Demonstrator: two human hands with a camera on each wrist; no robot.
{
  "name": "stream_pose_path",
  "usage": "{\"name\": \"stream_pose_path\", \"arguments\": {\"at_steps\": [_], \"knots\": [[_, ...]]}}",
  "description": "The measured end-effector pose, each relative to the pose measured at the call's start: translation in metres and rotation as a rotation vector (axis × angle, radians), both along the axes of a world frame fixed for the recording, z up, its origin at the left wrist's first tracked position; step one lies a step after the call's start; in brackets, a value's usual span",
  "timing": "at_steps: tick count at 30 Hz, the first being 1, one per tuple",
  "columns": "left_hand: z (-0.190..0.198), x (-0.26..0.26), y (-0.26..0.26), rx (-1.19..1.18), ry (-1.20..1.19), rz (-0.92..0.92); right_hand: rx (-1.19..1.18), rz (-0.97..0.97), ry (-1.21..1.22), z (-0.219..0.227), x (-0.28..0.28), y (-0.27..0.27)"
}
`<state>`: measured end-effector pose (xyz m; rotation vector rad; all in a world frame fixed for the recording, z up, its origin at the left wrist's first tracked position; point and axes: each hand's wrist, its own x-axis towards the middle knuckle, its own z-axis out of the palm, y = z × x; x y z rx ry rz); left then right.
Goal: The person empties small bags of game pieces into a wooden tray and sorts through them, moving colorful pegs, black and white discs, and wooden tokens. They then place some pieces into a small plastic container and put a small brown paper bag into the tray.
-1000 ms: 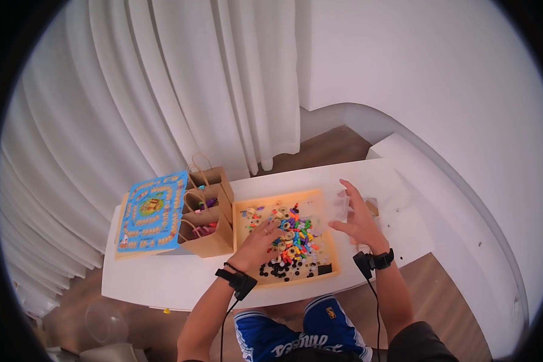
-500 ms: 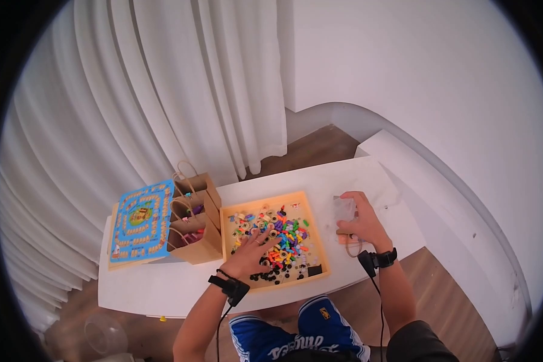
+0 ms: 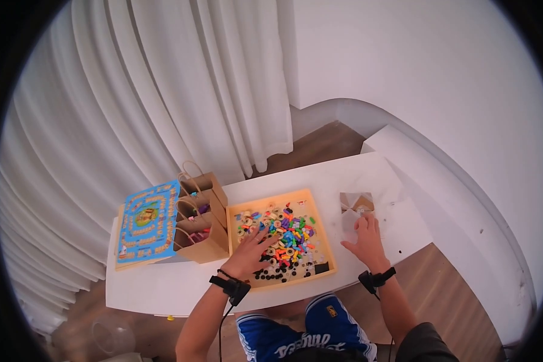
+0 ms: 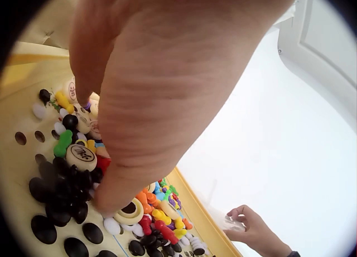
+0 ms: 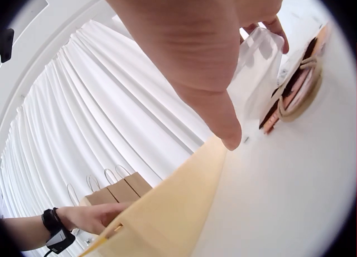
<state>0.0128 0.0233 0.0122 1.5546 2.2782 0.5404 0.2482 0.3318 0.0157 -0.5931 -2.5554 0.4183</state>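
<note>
In the head view my left hand (image 3: 247, 253) rests over the pile of small game pieces (image 3: 295, 241) in the shallow wooden tray (image 3: 326, 235), its fingers spread. Close up in the left wrist view, black stones (image 4: 92, 233), round wooden chess discs (image 4: 81, 158) and coloured pegs (image 4: 165, 232) lie around the fingertips. To the right of the tray, my right hand (image 3: 367, 238) holds a clear plastic box (image 5: 256, 67), the thumb on one side and fingers on the other. Next to that box in the right wrist view lies a flat bundle (image 5: 294, 92) with a tan band around it.
Left of the tray stand brown paper bags (image 3: 214, 244) with looped handles and colourful contents. A blue game board (image 3: 148, 220) lies left of them. Everything sits on a white table (image 3: 163, 289); a white curtain (image 3: 223, 90) hangs behind.
The right hand has come nearer with the clear box, and its fingers are drawn in more. My left hand has shifted slightly over the pile.
</note>
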Motion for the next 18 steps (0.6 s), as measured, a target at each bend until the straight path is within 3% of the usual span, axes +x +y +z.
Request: {"name": "stream_pose_path", "arguments": {"at_steps": [4,6,12,15,17,18], "knots": [[-0.013,-0.001,0.013,0.07,-0.021,-0.029,0.026,-0.046,-0.046,-0.011,0.0,-0.002],[-0.015,0.005,0.019,0.061,0.099,-0.104,0.022,-0.092,-0.003,-0.02,-0.004,0.003],[-0.019,0.004,0.031,-0.063,0.141,-0.024,0.054,-0.063,0.047,-0.005,-0.01,-0.001],[-0.029,0.0,0.035,0.061,0.108,-0.024,0.025,0.04,0.138,0.001,-0.022,-0.008],[-0.023,-0.002,0.034,0.127,0.059,-0.042,-0.137,0.229,0.341,0.005,-0.043,-0.014],[-0.018,-0.002,0.034,0.204,0.007,-0.059,-0.148,0.224,0.345,0.007,-0.053,-0.016]]}}
